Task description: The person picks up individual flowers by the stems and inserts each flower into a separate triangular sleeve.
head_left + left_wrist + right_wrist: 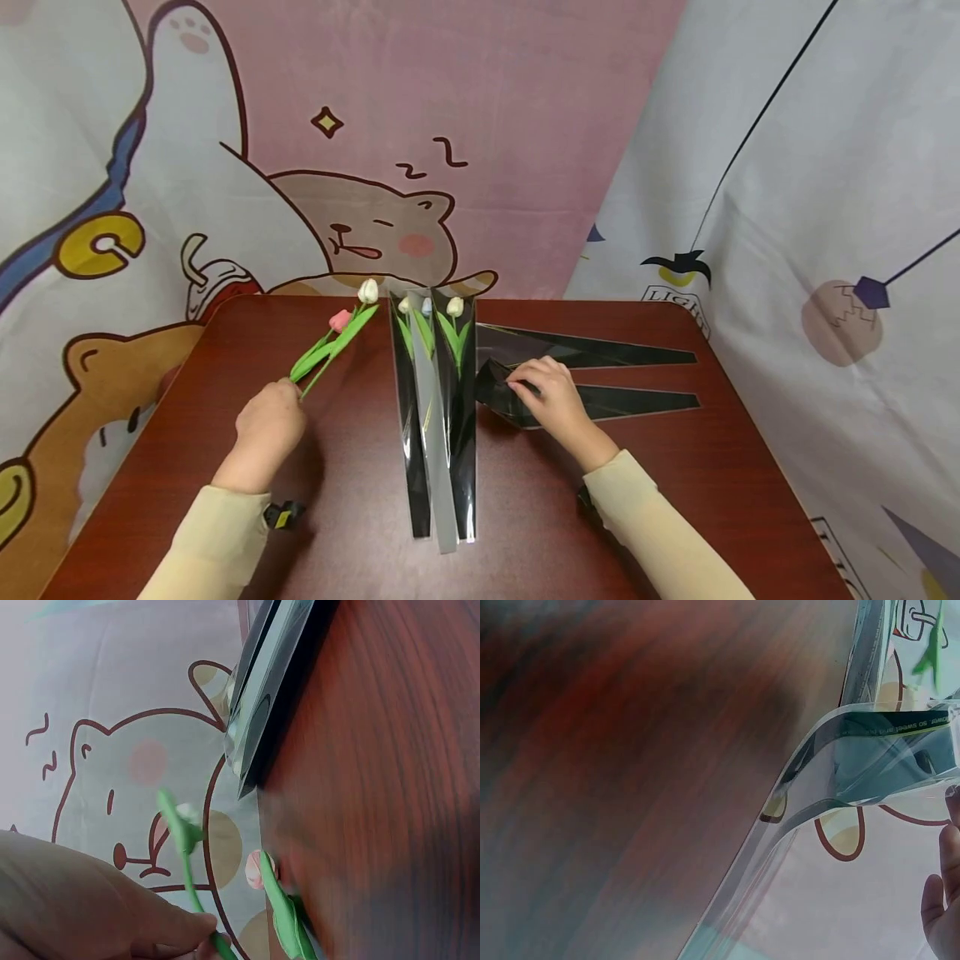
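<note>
1. Head: the left hand point(272, 423) has its fingers closed round the stem of the white tulip point(367, 291), whose long axis slants from the fingers away from the person and rightward, bloom at the far end. The pink tulip point(340, 321) lies close beside it.
2. Head: the right hand point(553, 400) pinches the wide end of the near sleeve point(615, 402). This sleeve lies crosswise, mouth toward the left hand, narrow end pointing right. The white tulip is thus well to the left of that mouth and at an angle to it. The far sleeve point(600, 352) lies just beyond, also crosswise.
3. Head: between the hands, three sleeves run lengthwise: left sleeve point(416, 467), middle sleeve point(438, 475) and right sleeve point(467, 467). Their blooms, at the far ends, are pale, bluish and pale.
4. Left wrist: thumb and finger grip the white tulip's stem. The pink bloom sits apart from those fingers; its stem leaves the frame, so I cannot tell whether the hand holds it too.
5. Right wrist: the film mouth bows open, printed band inside; fingertips meet its edge, only partly in frame.
</note>
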Demonstrator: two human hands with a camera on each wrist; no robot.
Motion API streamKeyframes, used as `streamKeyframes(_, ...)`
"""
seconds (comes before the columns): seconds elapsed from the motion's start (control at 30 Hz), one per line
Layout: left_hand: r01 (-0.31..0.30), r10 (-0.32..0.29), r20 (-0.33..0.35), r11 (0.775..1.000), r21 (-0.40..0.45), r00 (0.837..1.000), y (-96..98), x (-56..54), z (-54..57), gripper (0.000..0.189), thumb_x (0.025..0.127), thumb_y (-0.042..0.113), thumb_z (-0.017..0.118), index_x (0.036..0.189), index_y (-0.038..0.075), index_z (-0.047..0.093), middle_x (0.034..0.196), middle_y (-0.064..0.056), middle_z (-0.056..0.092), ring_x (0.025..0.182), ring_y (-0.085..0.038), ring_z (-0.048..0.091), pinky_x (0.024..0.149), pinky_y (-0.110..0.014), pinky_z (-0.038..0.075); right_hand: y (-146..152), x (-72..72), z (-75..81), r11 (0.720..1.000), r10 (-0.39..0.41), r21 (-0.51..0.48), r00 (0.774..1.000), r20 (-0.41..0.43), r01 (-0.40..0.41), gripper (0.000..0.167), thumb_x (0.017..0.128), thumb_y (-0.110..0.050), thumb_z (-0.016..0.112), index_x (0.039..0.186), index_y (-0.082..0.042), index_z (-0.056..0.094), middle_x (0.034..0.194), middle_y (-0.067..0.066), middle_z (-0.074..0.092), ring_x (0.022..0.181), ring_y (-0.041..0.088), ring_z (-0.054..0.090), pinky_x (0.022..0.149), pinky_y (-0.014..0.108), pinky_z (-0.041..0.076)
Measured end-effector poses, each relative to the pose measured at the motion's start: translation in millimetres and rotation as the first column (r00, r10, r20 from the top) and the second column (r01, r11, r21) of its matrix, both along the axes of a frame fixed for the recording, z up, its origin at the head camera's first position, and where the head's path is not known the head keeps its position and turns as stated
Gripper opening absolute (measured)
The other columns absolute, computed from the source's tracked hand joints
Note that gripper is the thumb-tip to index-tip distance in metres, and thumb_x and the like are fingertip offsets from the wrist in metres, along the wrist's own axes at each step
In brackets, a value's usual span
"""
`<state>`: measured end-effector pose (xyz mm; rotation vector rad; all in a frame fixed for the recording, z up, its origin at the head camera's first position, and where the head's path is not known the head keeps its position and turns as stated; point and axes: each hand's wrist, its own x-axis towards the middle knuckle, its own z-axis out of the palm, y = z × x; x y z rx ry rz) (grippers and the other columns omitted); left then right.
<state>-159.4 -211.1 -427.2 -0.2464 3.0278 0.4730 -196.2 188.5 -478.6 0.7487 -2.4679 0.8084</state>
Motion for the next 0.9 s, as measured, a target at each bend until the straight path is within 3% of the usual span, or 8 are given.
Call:
streamKeyframes(0.2,0.021,-0.010,-0.142,0.997,0.080,0.990,3.8,1.4,-3.9,0.012,0.091,0.007,0.052,0.095,-0.003,0.055,0.084,-0.023,0.058,0.073,-0.042,0.060,0.055,-0.050,0.046,-1,-2.5,1.4,1.000,-0.015,-0.010,1.000,-0.003,0.015,0.006,0.086,-0.021,0.070,0.091,-0.020,0.072,0.095,-0.007,0.068,0.088,0.013,0.054,0.077,0.036,0.040)
streamKeyframes(0.3,0.061,-0.025,-0.244,0.988,0.139,0.970,10.0,-0.2,-6.4,0.012,0.091,0.007,0.053,0.097,-0.002,0.056,0.087,-0.023,0.059,0.077,-0.041,0.060,0.062,-0.052,0.046,-3,-3.4,1.1,1.000,-0.014,-0.009,1.000,-0.007,0.014,0.006,0.086,-0.022,0.069,0.092,-0.020,0.072,0.095,-0.007,0.068,0.088,0.013,0.054,0.077,0.037,0.040)
streamKeyframes(0.4,0.117,-0.034,-0.333,0.965,0.233,0.942,19.2,-4.1,-8.8,0.011,0.091,0.006,0.055,0.098,-0.003,0.056,0.088,-0.021,0.060,0.079,-0.037,0.058,0.068,-0.049,0.045,-6,-3.4,-0.5,1.000,-0.009,0.003,1.000,-0.027,0.009,0.005,0.086,-0.021,0.070,0.091,-0.020,0.072,0.094,-0.007,0.068,0.087,0.012,0.054,0.076,0.036,0.040)
streamKeyframes(0.5,0.169,-0.012,-0.416,0.925,0.341,0.909,31.8,-7.7,-13.2,0.011,0.091,0.003,0.056,0.099,-0.004,0.055,0.087,-0.019,0.061,0.080,-0.032,0.058,0.071,-0.044,0.044,-9,-2.9,-3.5,1.000,-0.003,0.018,0.999,-0.048,0.003,0.005,0.085,-0.020,0.071,0.089,-0.019,0.072,0.093,-0.008,0.068,0.085,0.012,0.054,0.074,0.036,0.040)
streamKeyframes(0.7,0.225,0.094,-0.532,0.835,0.502,0.841,62.1,-7.5,-26.2,0.014,0.091,-0.002,0.056,0.103,-0.008,0.052,0.091,-0.021,0.059,0.082,-0.031,0.060,0.072,-0.036,0.046,-13,-5.1,-3.6,1.000,-0.003,0.023,0.998,-0.057,0.004,0.006,0.085,-0.019,0.071,0.090,-0.019,0.072,0.093,-0.008,0.067,0.086,0.012,0.054,0.077,0.036,0.040)
streamKeyframes(0.8,0.257,0.121,-0.545,0.784,0.565,0.829,75.7,-7.4,-28.7,0.016,0.090,-0.004,0.056,0.104,-0.008,0.049,0.094,-0.021,0.058,0.085,-0.029,0.059,0.069,-0.024,0.046,-13,-5.7,0.9,0.999,-0.003,0.037,0.998,-0.061,0.006,0.005,0.085,-0.019,0.071,0.090,-0.019,0.072,0.092,-0.008,0.067,0.087,0.012,0.054,0.078,0.037,0.041)
streamKeyframes(0.9,0.294,0.130,-0.538,0.719,0.630,0.833,86.7,-9.2,-26.9,0.020,0.089,-0.006,0.055,0.107,-0.008,0.046,0.094,-0.020,0.057,0.084,-0.027,0.059,0.064,-0.014,0.045,-13,-5.1,6.2,0.999,-0.005,0.045,0.998,-0.059,0.008,0.005,0.084,-0.019,0.071,0.090,-0.019,0.072,0.092,-0.007,0.068,0.087,0.013,0.055,0.078,0.037,0.041)
